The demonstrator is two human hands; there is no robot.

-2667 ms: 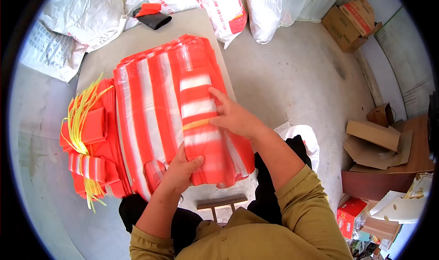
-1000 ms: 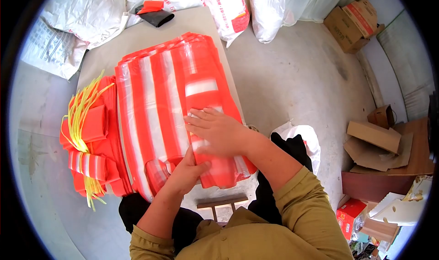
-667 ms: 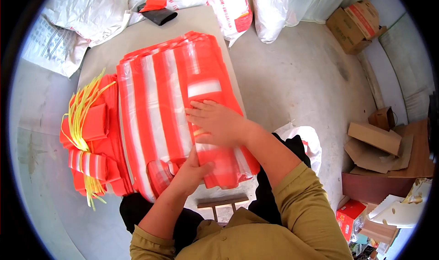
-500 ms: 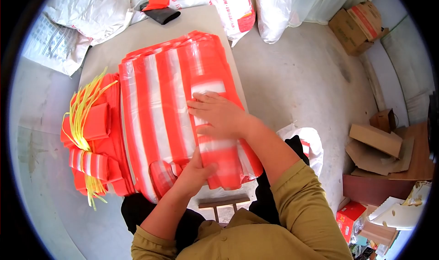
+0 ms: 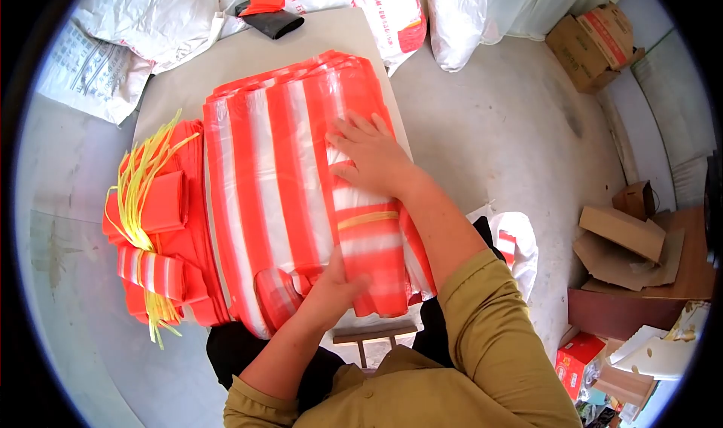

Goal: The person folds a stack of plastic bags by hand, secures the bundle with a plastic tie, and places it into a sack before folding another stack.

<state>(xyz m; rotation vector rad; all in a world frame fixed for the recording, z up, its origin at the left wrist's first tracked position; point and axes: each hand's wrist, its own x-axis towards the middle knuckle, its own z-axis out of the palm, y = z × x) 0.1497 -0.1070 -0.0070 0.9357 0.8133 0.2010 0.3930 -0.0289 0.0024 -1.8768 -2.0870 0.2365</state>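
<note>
A thick stack of red-and-white striped plastic bags (image 5: 282, 149) lies on the table in front of me. On its right side is a narrow folded bundle of striped bags (image 5: 373, 266) with a tan band (image 5: 367, 219) across it. My left hand (image 5: 331, 292) grips the near left edge of that bundle, thumb over the top, other fingers partly hidden. Flat on the stack, above the band, rests my right hand (image 5: 373, 153) with fingers spread. A rolled striped piece (image 5: 275, 292) sticks out left of my left hand.
Red folded bags (image 5: 162, 206) with yellow strips (image 5: 139, 194) lie left of the stack. A black roll (image 5: 275, 24) sits at the table's far edge (image 5: 181, 77). White sacks (image 5: 154, 13) stand behind. Cardboard boxes (image 5: 621, 228) are on the right, a wooden stool (image 5: 374, 334) below.
My right hand has slid away from me, up the stack, and its fingers have spread. The tan band now shows below it. My left hand keeps its place on the bundle.
</note>
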